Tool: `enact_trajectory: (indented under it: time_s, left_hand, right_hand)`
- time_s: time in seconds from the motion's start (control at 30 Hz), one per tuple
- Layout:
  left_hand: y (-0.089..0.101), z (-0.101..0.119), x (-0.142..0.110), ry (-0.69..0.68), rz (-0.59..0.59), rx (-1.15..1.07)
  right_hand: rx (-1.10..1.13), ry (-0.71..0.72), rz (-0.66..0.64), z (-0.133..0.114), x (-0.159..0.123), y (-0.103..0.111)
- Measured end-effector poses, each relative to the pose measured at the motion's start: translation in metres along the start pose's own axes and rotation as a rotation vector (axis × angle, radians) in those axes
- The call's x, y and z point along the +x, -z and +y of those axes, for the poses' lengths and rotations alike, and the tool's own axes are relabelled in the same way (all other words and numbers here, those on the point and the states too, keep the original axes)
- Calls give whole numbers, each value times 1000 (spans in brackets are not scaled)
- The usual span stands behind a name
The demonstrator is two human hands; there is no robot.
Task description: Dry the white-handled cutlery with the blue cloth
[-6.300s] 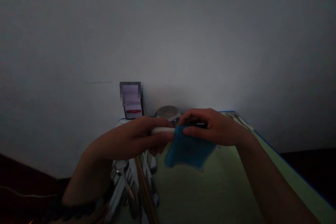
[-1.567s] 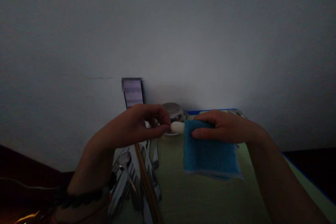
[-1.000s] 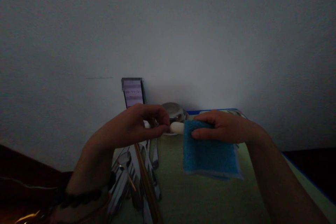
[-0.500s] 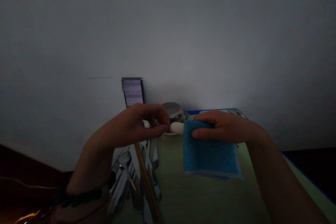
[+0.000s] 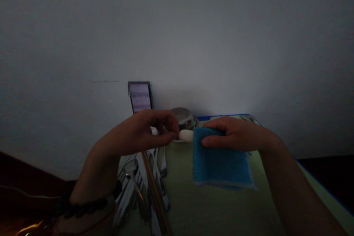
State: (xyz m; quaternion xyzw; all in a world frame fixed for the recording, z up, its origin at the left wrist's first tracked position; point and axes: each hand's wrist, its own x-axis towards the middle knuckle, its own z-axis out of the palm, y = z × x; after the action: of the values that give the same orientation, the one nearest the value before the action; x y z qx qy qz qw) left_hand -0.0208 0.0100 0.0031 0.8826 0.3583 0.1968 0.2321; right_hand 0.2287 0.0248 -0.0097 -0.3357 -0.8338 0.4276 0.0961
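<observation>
My left hand pinches the tip of a white, round-ended utensil between thumb and fingers. The utensil's other part disappears into a folded blue cloth, so its kind cannot be made out. My right hand grips that cloth around the utensil, thumb in front and fingers behind. The cloth's lower part hangs down over the table. Behind the left fingertips sits a shiny metal bowl-like vessel, partly covered by the hand.
Below my left wrist lie several metal spoons and other cutlery, with wooden chopsticks among them. A phone with a lit timer leans against the wall. More metal cutlery lies at the back right of the pale green table.
Both hands keep almost the same place and grip. The cloth and right thumb have shifted very slightly left along the white utensil.
</observation>
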Motion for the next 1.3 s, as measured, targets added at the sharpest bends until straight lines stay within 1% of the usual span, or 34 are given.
enact_trajectory:
  time_s: [0.3,0.57,0.7,0.87,0.93,1.07,1.3]
  left_hand:
    - [0,0,0,1,-15,2]
    - [-1,-2,-2,-1,-6,-50]
    - [-1,-1,-1,26,2,-21]
    - [-1,1,1,25,-10,-20]
    - [-2,3,3,24,10,4]
    - [-3,8,4,16,88,24]
    - [-2,12,2,11,101,22]
  right_hand:
    - [-11,3,-8,-1,1,-1]
    - [-50,-14,19,2,-1,0]
    - [-50,5,18,1,1,-1]
    - [-81,35,31,0,1,-1]
    - [-80,46,30,0,0,-1]
    - [-34,43,13,1,0,-1]
    - [-13,90,-1,2,3,-1]
